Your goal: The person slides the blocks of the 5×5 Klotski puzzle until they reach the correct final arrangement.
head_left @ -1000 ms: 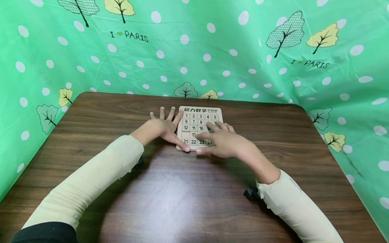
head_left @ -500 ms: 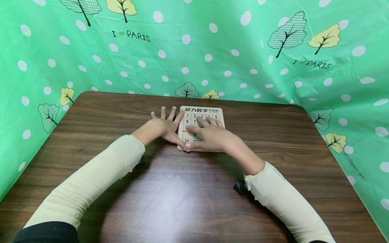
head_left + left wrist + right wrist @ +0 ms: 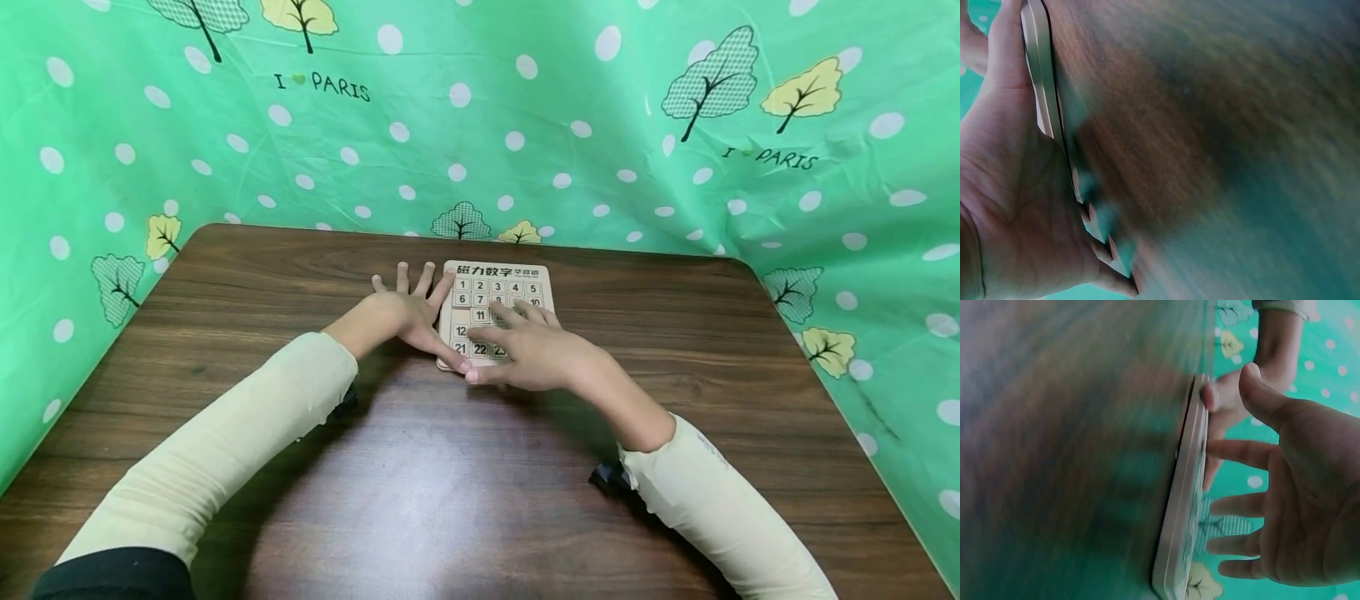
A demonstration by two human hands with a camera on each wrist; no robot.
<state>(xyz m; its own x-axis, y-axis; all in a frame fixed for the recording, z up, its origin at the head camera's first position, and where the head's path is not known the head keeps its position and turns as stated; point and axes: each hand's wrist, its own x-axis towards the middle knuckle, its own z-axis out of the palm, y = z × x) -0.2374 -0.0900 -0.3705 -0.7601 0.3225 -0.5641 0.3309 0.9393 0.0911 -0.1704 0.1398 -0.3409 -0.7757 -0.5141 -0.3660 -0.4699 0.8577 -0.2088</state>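
A flat wooden number sliding puzzle (image 3: pixel 498 272) lies on the table, with printed characters along its top and numbered tiles in rows below. Its gap (image 3: pixel 462 315) is at the left end of the third row, directly above the 12 tile (image 3: pixel 461 331). My left hand (image 3: pixel 408 321) rests along the puzzle's left side, fingers spread, thumb at the lower left edge. Over the lower right tiles is my right hand (image 3: pixel 543 354), its index fingertip by the 12 tile and several tiles hidden beneath. The right wrist view shows its fingers (image 3: pixel 1241 506) extended, the index reaching the puzzle's face.
The dark wood-grain table (image 3: pixel 420 500) extends around the puzzle on all sides. A green curtain (image 3: pixel 480 125) with white dots and printed trees hangs behind the table and at both sides.
The 12 tile has slid down one place, so the gap moved from the fourth row to the third. My right hand went up and left, then back down and right. My left hand stays put.
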